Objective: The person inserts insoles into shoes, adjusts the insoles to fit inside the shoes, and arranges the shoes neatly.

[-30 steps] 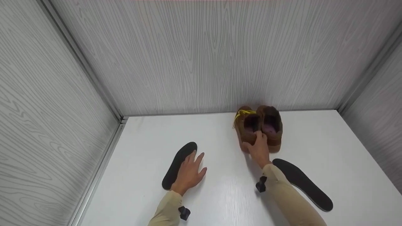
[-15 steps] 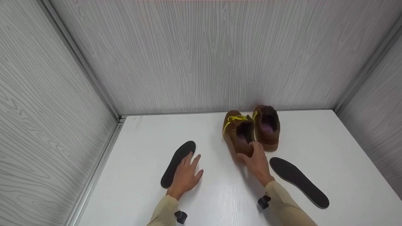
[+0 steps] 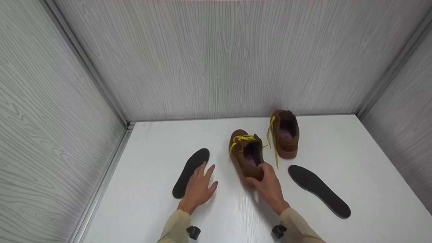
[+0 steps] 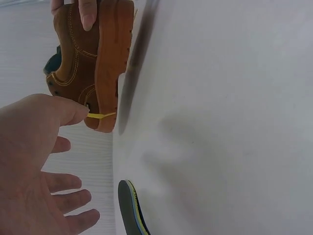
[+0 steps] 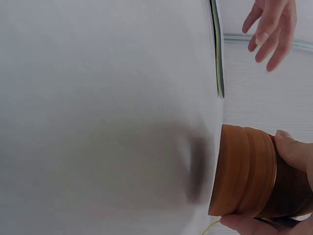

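Observation:
A brown shoe (image 3: 241, 153) with yellow laces is gripped at its heel by my right hand (image 3: 269, 185). The right wrist view shows the thumb on one side of the heel and fingers on the other, with the thick orange-brown sole (image 5: 244, 171) facing the camera and its shadow on the table beside it. My left hand (image 3: 198, 187) hovers with spread fingers over a black insole (image 3: 192, 168), holding nothing. In the left wrist view, the loose fingers of the left hand (image 4: 34, 161) stand in front of the shoe (image 4: 88, 63), and the insole's edge shows yellow and blue layers.
The second brown shoe (image 3: 286, 136) stands near the back wall, its yellow laces hanging to the left. Another black insole (image 3: 319, 189) lies on the white table (image 3: 152, 145) to the right of my right hand. Grey wood-grain panels (image 3: 216, 60) enclose the back and sides.
My right hand has drawn one shoe away from its mate, toward me and to the left. My left hand stays nearly in place over the left insole.

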Demonstrator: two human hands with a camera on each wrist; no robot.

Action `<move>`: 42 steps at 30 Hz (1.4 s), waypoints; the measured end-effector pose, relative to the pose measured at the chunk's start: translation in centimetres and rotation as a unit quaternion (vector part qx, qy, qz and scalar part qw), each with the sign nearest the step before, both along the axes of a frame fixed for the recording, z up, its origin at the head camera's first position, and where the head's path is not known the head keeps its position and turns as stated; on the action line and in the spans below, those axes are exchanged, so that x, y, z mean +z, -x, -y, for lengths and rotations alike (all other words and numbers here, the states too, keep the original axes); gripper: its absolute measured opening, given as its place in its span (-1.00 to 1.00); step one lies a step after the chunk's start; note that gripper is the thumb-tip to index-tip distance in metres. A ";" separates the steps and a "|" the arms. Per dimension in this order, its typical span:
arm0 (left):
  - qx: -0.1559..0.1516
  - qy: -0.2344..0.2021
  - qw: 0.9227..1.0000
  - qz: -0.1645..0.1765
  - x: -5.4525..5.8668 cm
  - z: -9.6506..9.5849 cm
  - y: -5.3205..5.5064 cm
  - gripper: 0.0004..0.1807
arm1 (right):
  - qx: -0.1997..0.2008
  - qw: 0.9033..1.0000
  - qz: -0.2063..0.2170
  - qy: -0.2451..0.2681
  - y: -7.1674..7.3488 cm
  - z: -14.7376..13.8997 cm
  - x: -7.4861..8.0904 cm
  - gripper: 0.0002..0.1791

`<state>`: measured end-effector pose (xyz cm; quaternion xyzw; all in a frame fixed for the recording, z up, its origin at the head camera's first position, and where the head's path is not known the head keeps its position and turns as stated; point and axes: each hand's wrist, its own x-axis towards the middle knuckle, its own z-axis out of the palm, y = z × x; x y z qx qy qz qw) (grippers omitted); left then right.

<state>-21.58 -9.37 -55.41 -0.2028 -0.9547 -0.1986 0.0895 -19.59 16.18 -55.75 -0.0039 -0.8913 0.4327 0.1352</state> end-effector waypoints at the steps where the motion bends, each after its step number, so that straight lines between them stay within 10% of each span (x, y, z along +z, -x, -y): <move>1: 0.001 0.000 1.000 0.000 0.0 0.0 0.0 -0.40 | 0.001 1.000 0.002 -0.002 -0.1 0.1 -0.1 -0.43; 13: 0.003 -0.001 1.000 0.000 -0.2 -0.4 -0.3 -0.42 | 0.015 0.998 0.046 -0.039 -1.4 1.2 -0.8 -0.42; 29: 0.137 0.001 0.990 -0.014 -0.1 1.9 2.5 -0.40 | 0.011 0.998 0.066 -0.004 0.7 -1.8 0.6 -0.23; 42: 0.222 0.059 0.969 0.093 -0.4 2.8 4.5 -0.13 | 0.001 0.994 0.107 0.006 3.9 -3.0 1.1 -0.60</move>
